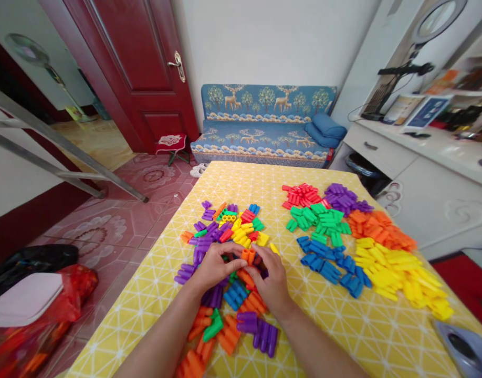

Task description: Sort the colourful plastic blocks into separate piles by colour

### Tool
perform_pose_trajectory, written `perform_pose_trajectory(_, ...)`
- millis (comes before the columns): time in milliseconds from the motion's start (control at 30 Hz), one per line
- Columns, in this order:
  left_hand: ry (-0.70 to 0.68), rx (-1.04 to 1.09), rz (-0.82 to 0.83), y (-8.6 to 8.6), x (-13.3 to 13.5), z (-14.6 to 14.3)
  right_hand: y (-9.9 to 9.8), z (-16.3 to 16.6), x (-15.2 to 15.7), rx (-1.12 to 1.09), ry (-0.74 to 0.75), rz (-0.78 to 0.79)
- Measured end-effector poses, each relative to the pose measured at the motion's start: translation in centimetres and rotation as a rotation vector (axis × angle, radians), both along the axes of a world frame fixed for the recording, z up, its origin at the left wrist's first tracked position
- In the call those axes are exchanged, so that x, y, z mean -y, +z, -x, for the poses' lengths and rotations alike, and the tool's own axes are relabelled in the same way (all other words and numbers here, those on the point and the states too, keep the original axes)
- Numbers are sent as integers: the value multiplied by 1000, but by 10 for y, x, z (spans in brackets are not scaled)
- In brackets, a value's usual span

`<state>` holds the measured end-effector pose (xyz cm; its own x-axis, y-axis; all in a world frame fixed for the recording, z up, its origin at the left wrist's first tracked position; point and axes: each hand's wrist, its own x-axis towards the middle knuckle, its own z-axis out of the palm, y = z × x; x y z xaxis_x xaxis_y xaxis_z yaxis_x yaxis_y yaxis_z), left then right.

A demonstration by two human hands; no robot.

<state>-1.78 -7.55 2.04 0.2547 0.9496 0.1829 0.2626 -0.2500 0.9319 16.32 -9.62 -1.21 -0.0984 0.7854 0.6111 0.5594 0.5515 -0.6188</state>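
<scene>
Between the fingertips of my left hand (pixel 214 266) and my right hand (pixel 273 281) is an orange plastic toy block (pixel 248 255) made of joined tubes. Both hands are closed on it, and the fingers hide part of it. Below and around them spreads a mixed heap of similar blocks: purple blocks (pixel 265 337), orange blocks (pixel 228 334), a green block (pixel 213 325) and a blue block (pixel 236 294). Yellow blocks (pixel 243 231) lie just beyond my fingers.
To the right, blocks lie in single-colour piles: red (pixel 302 195), purple (pixel 345 198), green (pixel 320 220), orange (pixel 380 228), blue (pixel 331 262), yellow (pixel 402 270). A grey-blue object (pixel 467 349) sits at the right corner of the yellow tablecloth (pixel 146 320). Bags (pixel 81 289) stand left.
</scene>
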Motion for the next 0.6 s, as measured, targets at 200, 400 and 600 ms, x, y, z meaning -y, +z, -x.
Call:
perform_pose_trajectory(200, -19, 7, 17, 0, 0, 1, 11, -8, 6, 13, -56, -28)
perform_pose_trajectory(400, -27, 20, 54, 2, 1, 1, 44, -94, -16, -79, -428, -73)
perform_pose_trajectory(600, -18, 29, 49, 3, 0, -1, 79, -255, -63, -21, -1015, 43)
